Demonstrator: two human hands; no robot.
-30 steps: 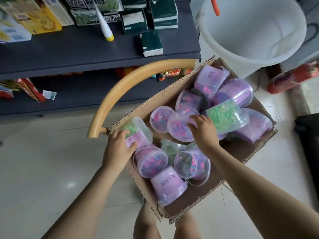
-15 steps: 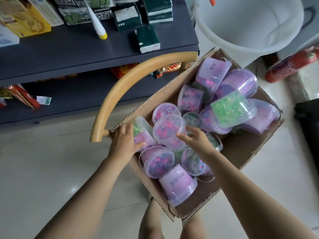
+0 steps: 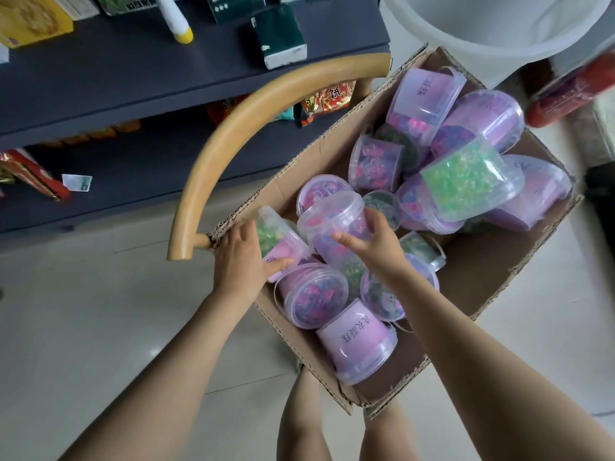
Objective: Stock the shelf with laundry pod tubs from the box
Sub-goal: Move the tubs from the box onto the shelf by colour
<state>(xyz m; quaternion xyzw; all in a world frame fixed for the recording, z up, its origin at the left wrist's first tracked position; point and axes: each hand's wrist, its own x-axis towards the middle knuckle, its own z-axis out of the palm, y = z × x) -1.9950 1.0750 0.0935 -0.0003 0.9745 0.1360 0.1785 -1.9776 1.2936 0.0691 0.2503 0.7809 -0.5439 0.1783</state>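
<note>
At far left, shelf [image 3: 133, 78]: dark top board is carrying tissue packs [image 3: 279, 38] and a bottle [image 3: 176, 18] toward the back; nothing from the task is sitting on it yet.
chair rail [image 3: 233, 128]: curved wooden bar is arching between shelf and box [image 3: 482, 277]. Risk: a wrist or load crossing over is likely knocking against it.
left hand [image 3: 239, 261]: fingers are curling round the green-filled tub [image 3: 276, 234], thumb pressing its purple label; hand is sitting right at the box's near-left corner.
green-filled tub: is lying tilted inside that corner, touching its neighbours. Risk: pulling it out fast is probably dragging or flipping the ones beside it.
pink-filled tub [image 3: 332, 221]: is being held above the others, lid on, inside the box outline, well apart from the shelf.
right hand [image 3: 379, 244]: thumb is pressing the near wall, fingers wrapping the far side, slightly spread. The wall is smooth clear plastic, so a loose one-handed grip is risking a slip.
tub pile [image 3: 466, 184]: many are lying jumbled, a green one resting on top at right. Risk: it is likely rolling once lower ones are coming out.
box: open cardboard, near corner is hanging by the knees; support underneath is hidden, so tipping can't be ruled out.
white bucket [image 3: 499, 28]: is standing just beyond the box, well apart from both hands.
</note>
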